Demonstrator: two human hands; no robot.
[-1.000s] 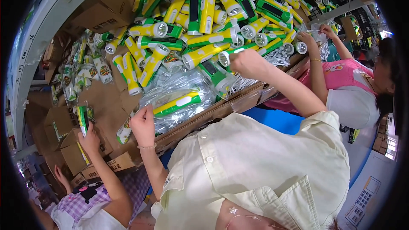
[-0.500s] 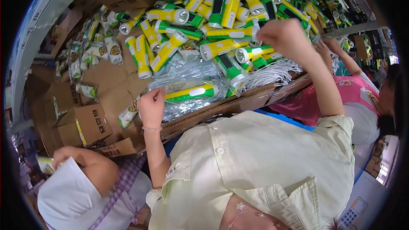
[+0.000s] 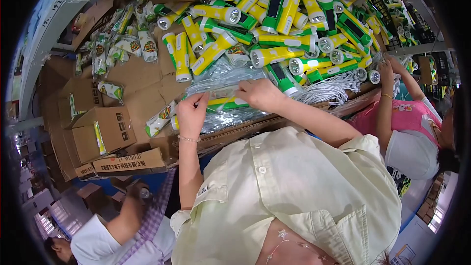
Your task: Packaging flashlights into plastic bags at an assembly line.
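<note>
A yellow-and-green flashlight (image 3: pixel 226 103) lies across the stack of clear plastic bags (image 3: pixel 216 123) in front of me. My left hand (image 3: pixel 191 113) is closed in a pinch at the flashlight's left end, on the clear film there. My right hand (image 3: pixel 264 94) has its fingers bent together over the other end; what they grip, if anything, is hidden. A printed card or leaflet (image 3: pixel 223 92) shows beneath the film just behind the flashlight. Beyond my hands, a heap of loose flashlights (image 3: pixel 279 55) covers the table.
Bagged flashlights (image 3: pixel 117 49) lie on cardboard at the left, near an open carton (image 3: pixel 100 132). A bundle of white cords (image 3: pixel 331 88) sits right of my right hand. Co-workers flank me: a purple checked apron (image 3: pixel 152 221) at left, a pink apron (image 3: pixel 405 113) at right.
My right hand has come back from the heap, down and left, to the flashlight beside my left hand. The left co-worker has bent away from the table. The whole view has shifted slightly.
</note>
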